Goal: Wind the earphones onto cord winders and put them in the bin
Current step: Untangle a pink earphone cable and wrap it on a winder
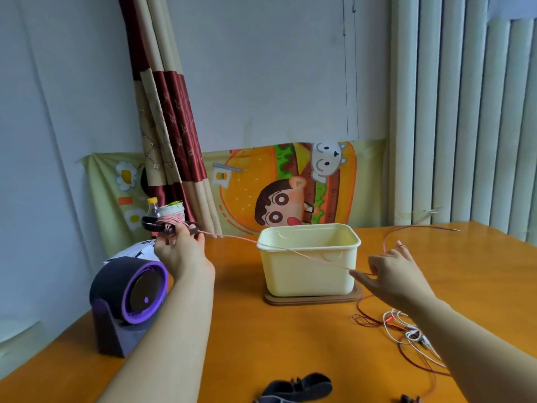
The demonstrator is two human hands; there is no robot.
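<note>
Head view: gripping a cord-wrapped black winder [171, 225] with the left hand [178, 251], pinching the pink cord [302, 255] with the right hand [390, 271], stretched taut over the cream bin [305, 277] between both.

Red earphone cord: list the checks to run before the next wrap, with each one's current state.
1. Left hand grips the cord winder: ok.
2. Right hand pinches the red cord: ok.
3. Cord runs taut between winder and right hand: ok.
4. Loose tail on the table free of the white earphones: cannot tell, they lie overlapped.
5. Bin open-topped for the drop: ok.
6. Spare winder at the near table edge: ok.
</note>
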